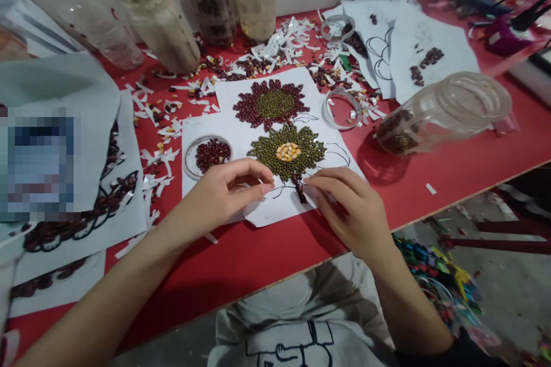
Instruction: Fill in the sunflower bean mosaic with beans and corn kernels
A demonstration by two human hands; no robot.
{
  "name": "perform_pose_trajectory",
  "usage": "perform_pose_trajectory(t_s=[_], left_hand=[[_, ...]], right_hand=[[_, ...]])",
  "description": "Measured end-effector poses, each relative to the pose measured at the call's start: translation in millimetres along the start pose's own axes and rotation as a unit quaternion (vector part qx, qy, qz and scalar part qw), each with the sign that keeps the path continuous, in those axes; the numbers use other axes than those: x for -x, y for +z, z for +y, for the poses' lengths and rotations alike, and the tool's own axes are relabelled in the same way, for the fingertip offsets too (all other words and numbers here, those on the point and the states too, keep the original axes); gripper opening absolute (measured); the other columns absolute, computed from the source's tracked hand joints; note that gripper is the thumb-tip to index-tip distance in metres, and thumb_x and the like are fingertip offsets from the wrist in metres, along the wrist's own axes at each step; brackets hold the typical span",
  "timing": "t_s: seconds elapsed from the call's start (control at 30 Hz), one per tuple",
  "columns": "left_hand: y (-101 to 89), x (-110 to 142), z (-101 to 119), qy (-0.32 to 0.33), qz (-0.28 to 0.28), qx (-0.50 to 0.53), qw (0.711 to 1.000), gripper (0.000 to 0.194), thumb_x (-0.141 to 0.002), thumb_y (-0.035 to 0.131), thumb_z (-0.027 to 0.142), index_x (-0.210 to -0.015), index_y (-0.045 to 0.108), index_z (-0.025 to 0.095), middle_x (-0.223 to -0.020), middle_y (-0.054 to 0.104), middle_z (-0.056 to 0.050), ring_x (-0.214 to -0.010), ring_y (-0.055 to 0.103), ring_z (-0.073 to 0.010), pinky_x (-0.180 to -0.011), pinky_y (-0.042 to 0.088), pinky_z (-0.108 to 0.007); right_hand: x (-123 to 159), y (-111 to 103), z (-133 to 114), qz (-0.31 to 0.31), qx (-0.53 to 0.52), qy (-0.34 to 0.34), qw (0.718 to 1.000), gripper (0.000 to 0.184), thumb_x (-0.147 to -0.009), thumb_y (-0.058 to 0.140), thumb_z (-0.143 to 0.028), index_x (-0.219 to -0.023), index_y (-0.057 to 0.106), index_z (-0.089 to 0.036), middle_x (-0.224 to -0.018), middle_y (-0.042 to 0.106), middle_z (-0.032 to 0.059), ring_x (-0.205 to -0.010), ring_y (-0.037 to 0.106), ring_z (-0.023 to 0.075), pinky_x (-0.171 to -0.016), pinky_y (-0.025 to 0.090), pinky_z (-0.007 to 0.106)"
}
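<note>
A white sheet (262, 215) bears a flower of green mung beans (262, 152) with yellow corn kernels (288, 152) at its centre. Under it runs a short stem of dark red beans (298, 188). Behind it is a second flower, with red bean petals (247, 104) round a green centre. My left hand (235, 186) rests left of the stem, thumb and forefinger pinched over a drawn leaf. Close to the stem's right side, my right hand (350, 203) has its fingertips pressed together. Whatever either pinch holds is too small to make out.
A round lid of red beans (213, 153) sits beside my left hand. A clear ring (342, 109) and a glass jar (443, 112) stand to the right. Several jars (206, 3) line the back, among paper shreds (288, 40) and loose seeds. Bean-covered drawings (124, 212) lie left.
</note>
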State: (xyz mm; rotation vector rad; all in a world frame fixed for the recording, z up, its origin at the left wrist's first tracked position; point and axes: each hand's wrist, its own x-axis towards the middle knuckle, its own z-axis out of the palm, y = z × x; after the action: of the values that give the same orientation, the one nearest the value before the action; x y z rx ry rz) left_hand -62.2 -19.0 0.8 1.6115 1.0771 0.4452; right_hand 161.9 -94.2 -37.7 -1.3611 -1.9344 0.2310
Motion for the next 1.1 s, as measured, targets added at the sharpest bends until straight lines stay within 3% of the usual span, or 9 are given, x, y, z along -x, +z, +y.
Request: perform_pose_trajectory(t_s=[0.33,0.73,0.9,1.1], left_hand=[[0.5,10.8,-15.9,0.153,0.037,-0.163,0.974,0.011,-0.091,0.056,0.023,-0.083,0.062,0.019,-0.093,0.067,-0.003,-0.084,0.061,-0.0149,-0.077,0.048,-0.026],[5.4,9.5,-25.5,0.199,0.051,-0.201,0.958,0.013,-0.096,0.061,0.026,-0.086,0.058,0.018,-0.087,0.062,-0.001,-0.082,0.056,-0.0151,-0.079,0.043,-0.027],[5.0,8.9,-27.2,0.239,0.061,-0.237,0.94,0.015,-0.099,0.059,0.029,-0.089,0.06,0.017,-0.092,0.066,-0.003,-0.087,0.058,-0.0168,-0.082,0.043,-0.029],[6.1,7.4,-28.1,0.272,0.065,-0.295,0.914,0.019,-0.101,0.056,0.032,-0.093,0.064,0.017,-0.095,0.069,-0.005,-0.09,0.059,-0.0186,-0.084,0.042,-0.031]], right_hand=[[0.1,0.3,-0.9,-0.017,0.034,-0.013,0.999,0.018,-0.096,0.056,-0.013,-0.108,0.065,-0.021,-0.093,0.073,0.007,-0.086,0.067,0.0192,-0.073,0.054,0.031],[0.7,0.1,-0.2,-0.029,0.037,-0.013,0.999,0.019,-0.095,0.056,-0.012,-0.108,0.067,-0.02,-0.087,0.073,0.0055,-0.079,0.065,0.0185,-0.068,0.052,0.031],[-0.2,-3.1,-1.8,-0.007,0.017,-0.04,0.999,0.031,-0.093,0.052,-0.003,-0.11,0.068,-0.024,-0.104,0.073,0.0072,-0.097,0.068,0.0193,-0.08,0.056,0.034],[-3.8,-4.4,-2.9,-0.014,-0.036,-0.063,0.997,0.029,-0.091,0.054,-0.001,-0.101,0.068,-0.023,-0.095,0.074,0.0052,-0.088,0.067,0.0187,-0.077,0.056,0.036]])
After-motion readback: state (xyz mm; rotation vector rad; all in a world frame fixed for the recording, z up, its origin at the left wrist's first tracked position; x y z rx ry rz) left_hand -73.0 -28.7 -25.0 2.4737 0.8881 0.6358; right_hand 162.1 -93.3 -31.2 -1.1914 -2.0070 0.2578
